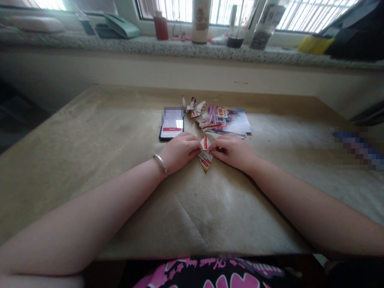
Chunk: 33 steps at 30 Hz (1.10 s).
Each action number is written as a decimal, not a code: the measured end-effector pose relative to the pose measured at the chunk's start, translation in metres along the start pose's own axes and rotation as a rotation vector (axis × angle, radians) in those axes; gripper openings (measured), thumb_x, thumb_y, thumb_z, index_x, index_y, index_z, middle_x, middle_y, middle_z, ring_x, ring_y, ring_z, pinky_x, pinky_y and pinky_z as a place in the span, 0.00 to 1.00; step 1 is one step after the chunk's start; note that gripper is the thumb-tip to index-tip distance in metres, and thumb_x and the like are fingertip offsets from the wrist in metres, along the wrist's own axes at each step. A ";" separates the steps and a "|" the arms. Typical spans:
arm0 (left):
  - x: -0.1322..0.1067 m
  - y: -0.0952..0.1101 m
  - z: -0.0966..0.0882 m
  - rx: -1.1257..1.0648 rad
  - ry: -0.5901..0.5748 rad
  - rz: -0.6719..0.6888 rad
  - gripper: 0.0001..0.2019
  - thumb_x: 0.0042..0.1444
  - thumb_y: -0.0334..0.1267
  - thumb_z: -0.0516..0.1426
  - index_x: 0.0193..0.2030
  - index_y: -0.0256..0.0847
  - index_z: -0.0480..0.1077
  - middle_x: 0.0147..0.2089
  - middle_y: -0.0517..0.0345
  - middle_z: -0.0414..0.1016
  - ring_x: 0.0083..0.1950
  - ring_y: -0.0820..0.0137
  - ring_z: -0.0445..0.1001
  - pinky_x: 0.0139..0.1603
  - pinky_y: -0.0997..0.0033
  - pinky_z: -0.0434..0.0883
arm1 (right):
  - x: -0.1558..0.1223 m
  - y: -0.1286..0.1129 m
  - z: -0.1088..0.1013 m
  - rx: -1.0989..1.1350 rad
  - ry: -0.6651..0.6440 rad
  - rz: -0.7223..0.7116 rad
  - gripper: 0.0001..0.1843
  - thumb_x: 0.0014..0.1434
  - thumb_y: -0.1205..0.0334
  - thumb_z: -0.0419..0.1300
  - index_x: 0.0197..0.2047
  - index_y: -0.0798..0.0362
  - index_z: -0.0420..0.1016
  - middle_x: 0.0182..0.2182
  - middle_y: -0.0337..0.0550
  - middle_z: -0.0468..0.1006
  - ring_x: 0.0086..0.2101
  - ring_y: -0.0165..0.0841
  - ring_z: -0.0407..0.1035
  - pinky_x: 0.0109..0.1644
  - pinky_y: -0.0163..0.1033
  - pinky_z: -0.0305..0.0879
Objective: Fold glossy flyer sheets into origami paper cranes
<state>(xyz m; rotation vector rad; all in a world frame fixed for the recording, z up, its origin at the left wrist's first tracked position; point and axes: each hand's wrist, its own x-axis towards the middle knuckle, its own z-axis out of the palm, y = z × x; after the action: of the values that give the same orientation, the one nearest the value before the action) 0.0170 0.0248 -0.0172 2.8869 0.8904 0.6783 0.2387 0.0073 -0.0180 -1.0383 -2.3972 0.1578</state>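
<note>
A small diamond-shaped piece of folded paper [205, 161], white with red and yellow print, lies on the table between my hands. My left hand [181, 151], with a silver bangle at the wrist, pinches its left corner. On the opposite side my right hand [233, 152] pinches the right corner between thumb and fingers. Just beyond the hands are several folded paper figures [198, 109] made of similar printed paper. Beside them sits a stack of colourful printed sheets [232, 120]. A phone [172, 126] with a lit screen lies close to my left hand.
A tan cover lies over the table [120, 132]. Along the granite windowsill [168, 48] stand a red bottle [161, 27], a tall pale canister [200, 22] and a clear container [266, 26]. A blurred blue item [358, 148] is at the table's right edge.
</note>
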 end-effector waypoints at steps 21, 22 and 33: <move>0.000 0.007 -0.012 0.088 -0.104 0.049 0.10 0.62 0.32 0.53 0.39 0.38 0.76 0.40 0.53 0.77 0.42 0.68 0.73 0.44 0.69 0.71 | -0.002 -0.007 -0.006 -0.113 -0.041 -0.134 0.12 0.59 0.67 0.55 0.38 0.52 0.81 0.36 0.46 0.80 0.36 0.35 0.72 0.41 0.40 0.68; 0.000 0.007 -0.012 0.094 -0.111 0.050 0.09 0.62 0.32 0.53 0.39 0.38 0.76 0.39 0.53 0.77 0.42 0.67 0.73 0.44 0.69 0.71 | -0.002 -0.007 -0.006 -0.112 -0.046 -0.135 0.12 0.59 0.67 0.55 0.38 0.51 0.81 0.36 0.46 0.80 0.36 0.35 0.72 0.41 0.40 0.68; -0.001 0.008 -0.015 0.122 -0.141 0.061 0.11 0.63 0.33 0.52 0.40 0.39 0.76 0.41 0.52 0.77 0.42 0.68 0.73 0.43 0.70 0.70 | -0.002 -0.004 -0.010 -0.130 -0.120 -0.144 0.13 0.60 0.65 0.55 0.39 0.50 0.81 0.39 0.46 0.80 0.38 0.34 0.73 0.42 0.40 0.66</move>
<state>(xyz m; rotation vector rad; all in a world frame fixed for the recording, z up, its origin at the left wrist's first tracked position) 0.0142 0.0168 -0.0029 3.0348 0.8583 0.4320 0.2425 0.0019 -0.0089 -0.9321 -2.6098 0.0138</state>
